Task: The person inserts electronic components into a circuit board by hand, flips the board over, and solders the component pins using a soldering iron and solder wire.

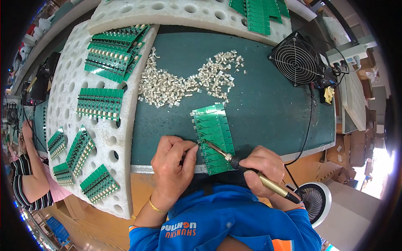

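A green circuit board panel (214,136) lies on the dark green mat near its front edge, with small pins along its left side. My right hand (264,167) is wrapped round a soldering iron (272,183), whose tip meets the board by its left edge. Close to that tip, the thumb and forefinger of my left hand (175,161) are pinched together at the board's edge. What they hold, if anything, is too small to make out. Beyond the board spreads a heap of small white connectors (167,85) with metal pins.
A white foam slab (67,100) with round holes carries several populated green boards (100,102) on the left. Another foam slab (176,16) bears bare panels (257,19) at the back. A black fan (295,60) stands at right; the iron's cord (309,129) runs near it. A co-worker's arm (37,163) shows far left.
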Demonstrator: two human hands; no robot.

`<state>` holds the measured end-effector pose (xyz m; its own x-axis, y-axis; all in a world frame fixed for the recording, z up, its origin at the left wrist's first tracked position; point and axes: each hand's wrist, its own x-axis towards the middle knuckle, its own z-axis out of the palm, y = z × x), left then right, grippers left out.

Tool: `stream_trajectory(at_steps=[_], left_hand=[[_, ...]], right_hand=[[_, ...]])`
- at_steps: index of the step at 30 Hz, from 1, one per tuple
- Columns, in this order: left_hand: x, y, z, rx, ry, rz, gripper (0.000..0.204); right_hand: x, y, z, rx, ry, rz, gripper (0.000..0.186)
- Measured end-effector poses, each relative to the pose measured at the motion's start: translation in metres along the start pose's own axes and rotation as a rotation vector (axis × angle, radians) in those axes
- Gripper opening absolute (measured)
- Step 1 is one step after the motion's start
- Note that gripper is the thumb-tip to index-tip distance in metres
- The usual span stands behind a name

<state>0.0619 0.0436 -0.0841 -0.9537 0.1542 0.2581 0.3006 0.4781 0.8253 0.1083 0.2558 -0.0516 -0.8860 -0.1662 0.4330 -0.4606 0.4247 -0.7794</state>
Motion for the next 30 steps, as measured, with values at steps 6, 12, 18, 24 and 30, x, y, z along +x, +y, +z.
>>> stream_trajectory(at_steps=[6,12,18,24,30], left_hand=[[0.0,0.001,-0.001,-0.005,0.003,0.003,0.009],[-0.001,0.0,-0.001,-0.017,0.023,-0.012,0.009],[-0.001,-0.001,0.0,-0.018,0.039,-0.004,0.009],[0.0,-0.001,0.0,-0.022,0.041,0.0,0.009],[0.0,-0.001,0.0,-0.02,0.042,0.006,0.009]], right_hand=[[-0.004,0.001,0.003,-0.05,-0.026,-0.046,0.021],[-0.003,-0.001,0.007,-0.056,-0.04,-0.074,0.024],[-0.003,-0.004,0.008,-0.098,-0.067,-0.096,0.026],[0.001,-0.011,0.006,-0.166,-0.129,-0.129,0.031],[0.001,-0.012,0.008,-0.189,-0.135,-0.145,0.032]])
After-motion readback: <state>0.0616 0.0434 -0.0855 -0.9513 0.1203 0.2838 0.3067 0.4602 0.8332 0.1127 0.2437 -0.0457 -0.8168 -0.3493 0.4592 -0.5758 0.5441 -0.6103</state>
